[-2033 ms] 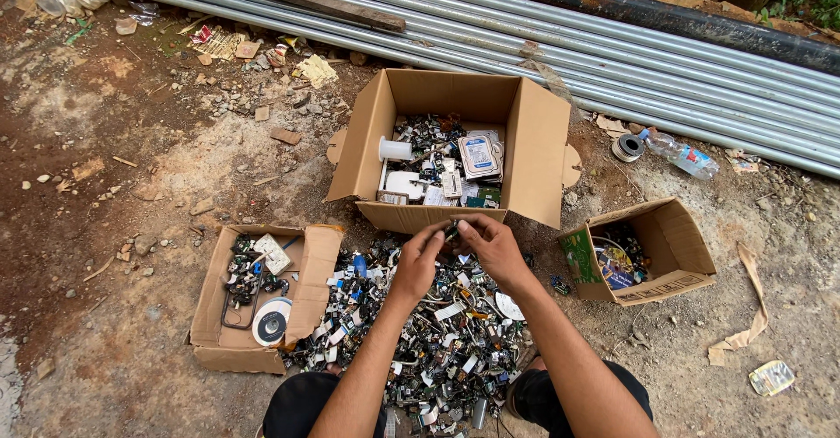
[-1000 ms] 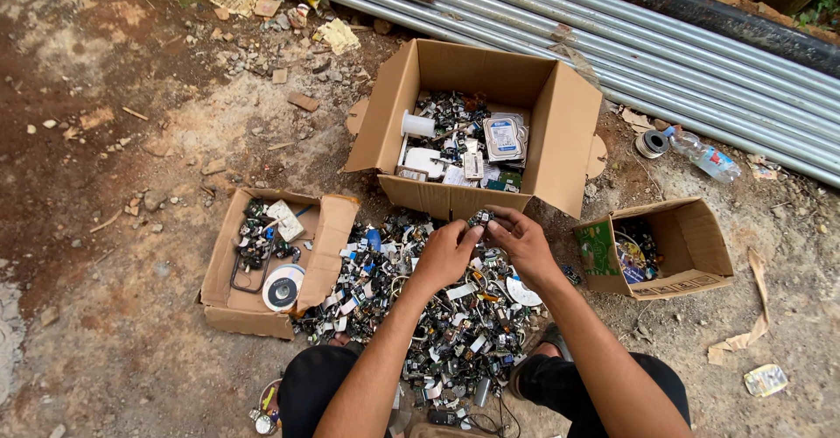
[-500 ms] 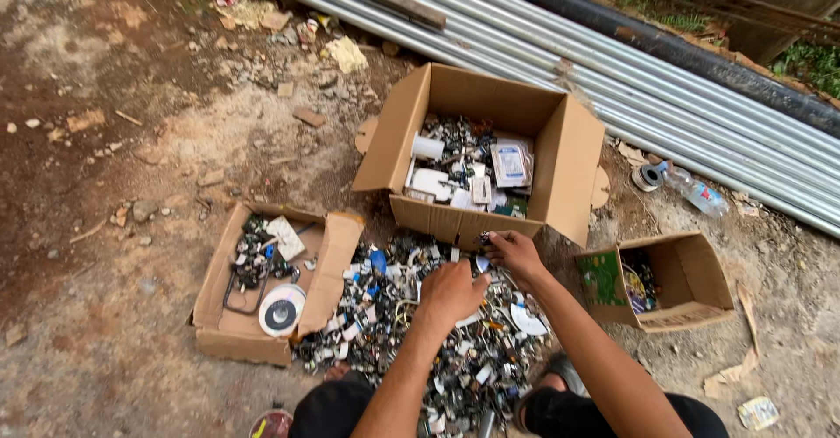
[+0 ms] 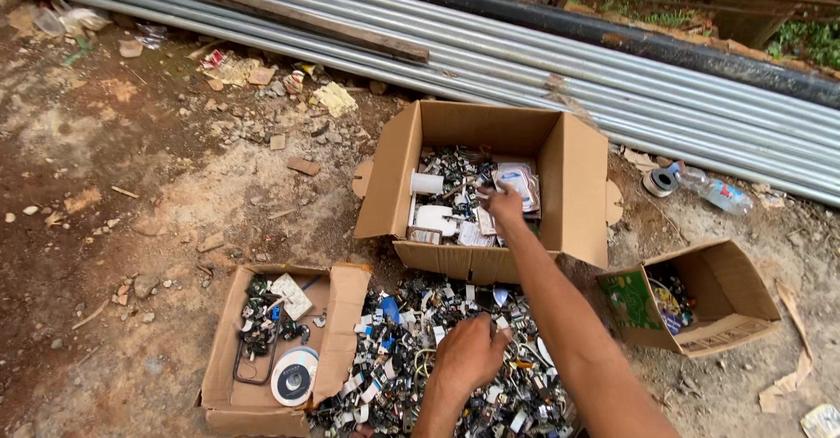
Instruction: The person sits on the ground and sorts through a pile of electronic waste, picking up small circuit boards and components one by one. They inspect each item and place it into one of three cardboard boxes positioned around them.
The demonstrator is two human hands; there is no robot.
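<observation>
Right hand (image 4: 503,203) over big box (image 4: 582,189), grip unclear; left hand (image 4: 470,352) on scrap pile (image 4: 398,350), fingers hidden

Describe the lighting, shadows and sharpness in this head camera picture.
Head view: soft, even daylight, no glare, only faint shadows inside the large cardboard box; right hand slightly motion-blurred, left hand and scrap pile fairly sharp; metal pipes bow slightly from wide-angle distortion.

A scrap pile (image 4: 437,359) lies between two boxes (image 4: 280,342), a third box (image 4: 490,184) behind it.
</observation>
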